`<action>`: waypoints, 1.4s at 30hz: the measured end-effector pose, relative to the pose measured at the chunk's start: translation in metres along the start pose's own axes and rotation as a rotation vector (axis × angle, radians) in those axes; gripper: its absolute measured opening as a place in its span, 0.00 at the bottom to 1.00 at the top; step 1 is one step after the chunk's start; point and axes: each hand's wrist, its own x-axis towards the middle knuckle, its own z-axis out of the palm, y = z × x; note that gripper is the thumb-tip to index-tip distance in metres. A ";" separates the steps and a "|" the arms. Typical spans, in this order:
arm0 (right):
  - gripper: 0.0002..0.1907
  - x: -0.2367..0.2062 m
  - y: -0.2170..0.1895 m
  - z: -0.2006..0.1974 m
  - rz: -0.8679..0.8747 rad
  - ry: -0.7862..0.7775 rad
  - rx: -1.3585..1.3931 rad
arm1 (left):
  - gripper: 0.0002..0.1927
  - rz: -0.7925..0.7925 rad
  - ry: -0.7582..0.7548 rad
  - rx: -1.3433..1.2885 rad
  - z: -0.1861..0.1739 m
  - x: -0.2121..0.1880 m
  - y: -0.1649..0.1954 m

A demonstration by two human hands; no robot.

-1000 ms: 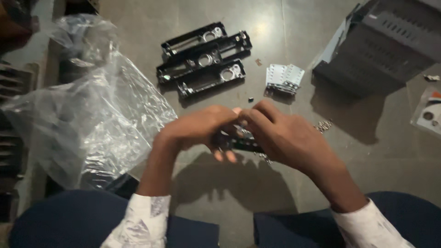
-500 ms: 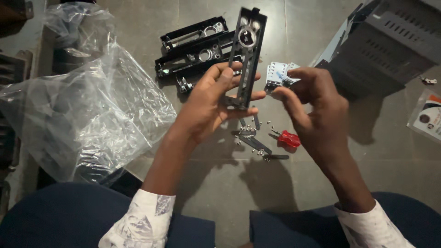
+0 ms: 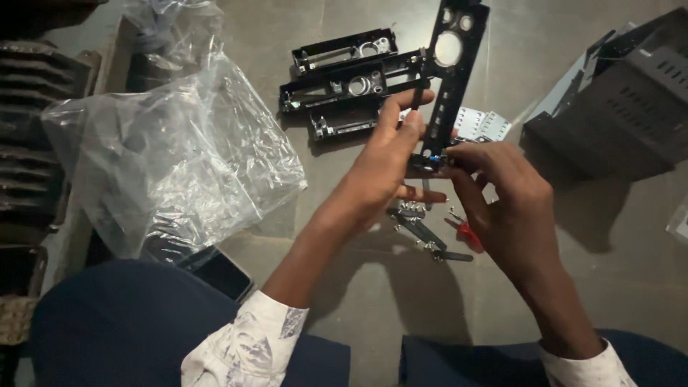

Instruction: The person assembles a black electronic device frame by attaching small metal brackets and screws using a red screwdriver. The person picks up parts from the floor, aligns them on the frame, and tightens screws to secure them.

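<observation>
While seated on grey floor (image 3: 344, 301): long black plastic faceplate frame (image 3: 453, 68) held upright, left hand (image 3: 390, 161) clamped mid-length, right hand (image 3: 494, 193) pinching lower end.

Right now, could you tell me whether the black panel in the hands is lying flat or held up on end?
Held up on end: the black panel stands lengthwise off the floor, left hand and right hand at its lower end.

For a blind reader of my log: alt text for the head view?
Two hands hold a long black plastic panel upright over a concrete floor, left hand gripping its side, right hand at its lower end. Similar panels and a clear plastic bag lie behind.
</observation>
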 end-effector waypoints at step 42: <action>0.09 -0.028 0.006 0.001 0.233 -0.422 -0.279 | 0.25 0.326 0.256 0.133 -0.031 -0.019 -0.014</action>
